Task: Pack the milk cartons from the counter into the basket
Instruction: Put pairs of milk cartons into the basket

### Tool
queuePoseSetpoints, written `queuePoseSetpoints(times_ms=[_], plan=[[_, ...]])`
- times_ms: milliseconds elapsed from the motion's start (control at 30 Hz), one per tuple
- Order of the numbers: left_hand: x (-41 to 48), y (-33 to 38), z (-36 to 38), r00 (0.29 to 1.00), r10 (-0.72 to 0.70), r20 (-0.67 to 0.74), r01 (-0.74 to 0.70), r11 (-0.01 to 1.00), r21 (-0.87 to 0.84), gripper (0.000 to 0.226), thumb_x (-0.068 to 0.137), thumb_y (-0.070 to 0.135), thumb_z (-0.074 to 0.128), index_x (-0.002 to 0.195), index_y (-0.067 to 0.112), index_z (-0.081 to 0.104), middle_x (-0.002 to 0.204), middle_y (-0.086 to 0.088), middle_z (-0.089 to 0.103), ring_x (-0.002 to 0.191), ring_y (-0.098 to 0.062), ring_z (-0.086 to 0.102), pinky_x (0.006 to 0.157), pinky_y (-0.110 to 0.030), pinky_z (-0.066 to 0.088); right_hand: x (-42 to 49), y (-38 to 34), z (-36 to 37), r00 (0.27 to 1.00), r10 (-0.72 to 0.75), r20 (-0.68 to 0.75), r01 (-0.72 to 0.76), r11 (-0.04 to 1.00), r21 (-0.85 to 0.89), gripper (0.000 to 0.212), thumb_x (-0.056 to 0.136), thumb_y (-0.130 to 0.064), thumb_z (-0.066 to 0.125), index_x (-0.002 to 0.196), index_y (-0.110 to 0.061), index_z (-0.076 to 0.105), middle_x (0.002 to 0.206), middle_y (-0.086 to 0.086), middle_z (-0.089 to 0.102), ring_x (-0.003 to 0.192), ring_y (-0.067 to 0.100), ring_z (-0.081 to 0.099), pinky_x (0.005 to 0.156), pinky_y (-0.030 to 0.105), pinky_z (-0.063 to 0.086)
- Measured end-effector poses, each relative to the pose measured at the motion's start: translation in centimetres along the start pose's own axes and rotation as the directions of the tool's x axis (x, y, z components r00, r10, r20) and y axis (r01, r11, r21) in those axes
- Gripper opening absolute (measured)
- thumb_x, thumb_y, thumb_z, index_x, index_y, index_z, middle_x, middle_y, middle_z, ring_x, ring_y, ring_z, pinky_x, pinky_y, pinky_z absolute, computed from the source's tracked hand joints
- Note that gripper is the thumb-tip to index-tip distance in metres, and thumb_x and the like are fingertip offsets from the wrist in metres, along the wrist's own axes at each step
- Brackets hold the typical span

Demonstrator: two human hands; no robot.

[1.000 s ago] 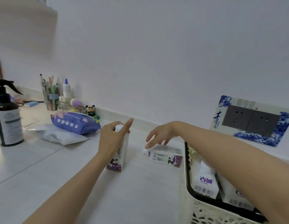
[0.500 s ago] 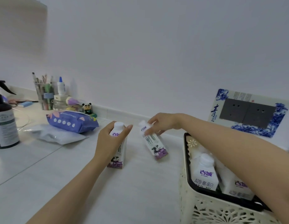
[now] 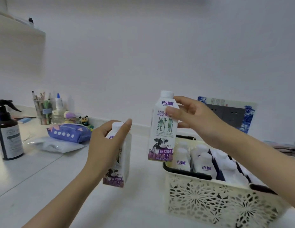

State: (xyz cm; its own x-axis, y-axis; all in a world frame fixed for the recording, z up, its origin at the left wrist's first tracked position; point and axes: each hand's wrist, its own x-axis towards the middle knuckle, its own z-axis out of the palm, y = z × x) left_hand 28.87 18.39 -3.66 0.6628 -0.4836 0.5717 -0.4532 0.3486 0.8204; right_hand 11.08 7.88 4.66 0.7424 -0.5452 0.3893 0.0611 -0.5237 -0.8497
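Holding 2 cartons upright, caps up, ready for slotting: right hand (image 3: 195, 120) grips raised carton (image 3: 163, 129) beside basket (image 3: 209, 199); left hand (image 3: 107, 145) clasps second carton (image 3: 120, 162) above counter (image 3: 44, 186).

Materials & finish: mostly smooth plastic + coated card.

Milk cartons (image 3: 162, 129) look like coated paperboard w/ slight sheen, printed faces, smooth white plastic caps. Basket (image 3: 209, 204) is cream moulded plastic, lace-like pierced walls, dark rim. Counter (image 3: 36, 175) is smooth pale surface, semi-gloss w/ soft reflections. Spray bottle (image 3: 9, 137) is dark glossy plastic w/ paper label. Blue pouch (image 3: 69, 132) is soft plastic film, matt.
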Motion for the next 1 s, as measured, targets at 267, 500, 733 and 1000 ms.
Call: queuePoseSetpoints(times_ms=[267, 500, 733, 1000], plan=[[-7.4, 4.1, 1.4, 0.987, 0.005, 0.162, 0.007, 0.997, -0.075, 0.044, 0.081, 0.044, 0.063, 0.07, 0.002, 0.06, 0.067, -0.015, 0.059, 0.052, -0.006, 0.048, 0.049, -0.008, 0.036, -10.8, 0.3, -0.5, 0.999, 0.001, -0.044, -0.003, 0.999, -0.041, 0.048, 0.067, -0.03, 0.068, 0.114, -0.02, 0.062, 0.102, -0.002, 0.076, 0.089, 0.008, 0.072, 0.07, 0.016, 0.055], [-12.4, 2.6, 4.4, 0.98, -0.045, 0.194, 0.074, 0.986, -0.147, 0.04, 0.079, 0.047, 0.063, 0.069, 0.008, 0.063, 0.07, -0.016, 0.06, 0.058, -0.01, 0.051, 0.054, -0.019, 0.04, -16.9, 6.0, 0.1, 0.99, 0.097, -0.105, -0.109, 0.987, -0.114, 0.048, 0.068, -0.032, 0.073, 0.113, -0.023, 0.061, 0.104, -0.008, 0.073, 0.098, 0.008, 0.069, 0.084, 0.023, 0.055], [-14.2, 1.5, 5.6, 0.978, -0.049, 0.205, 0.08, 0.986, -0.146, 0.028, 0.082, 0.039, 0.066, 0.069, 0.014, 0.063, 0.067, -0.001, 0.064, 0.062, -0.007, 0.054, 0.057, -0.015, 0.042, -18.7, 7.7, 0.2, 0.986, 0.152, -0.072, -0.161, 0.976, -0.147, 0.047, 0.075, -0.025, 0.075, 0.118, -0.026, 0.056, 0.109, -0.011, 0.07, 0.103, 0.005, 0.066, 0.09, 0.025, 0.052], [-11.0, 2.6, 4.8, 0.977, 0.165, 0.134, -0.151, 0.983, -0.106, 0.025, 0.084, 0.051, 0.045, 0.084, 0.031, 0.06, 0.08, 0.017, 0.066, 0.075, -0.002, 0.06, 0.069, -0.019, 0.046, -18.3, 6.0, -1.0, 0.992, 0.111, 0.068, -0.082, 0.937, -0.338, 0.058, 0.076, -0.02, 0.078, 0.119, -0.049, 0.053, 0.114, -0.015, 0.064, 0.1, 0.003, 0.064, 0.082, 0.014, 0.05]])
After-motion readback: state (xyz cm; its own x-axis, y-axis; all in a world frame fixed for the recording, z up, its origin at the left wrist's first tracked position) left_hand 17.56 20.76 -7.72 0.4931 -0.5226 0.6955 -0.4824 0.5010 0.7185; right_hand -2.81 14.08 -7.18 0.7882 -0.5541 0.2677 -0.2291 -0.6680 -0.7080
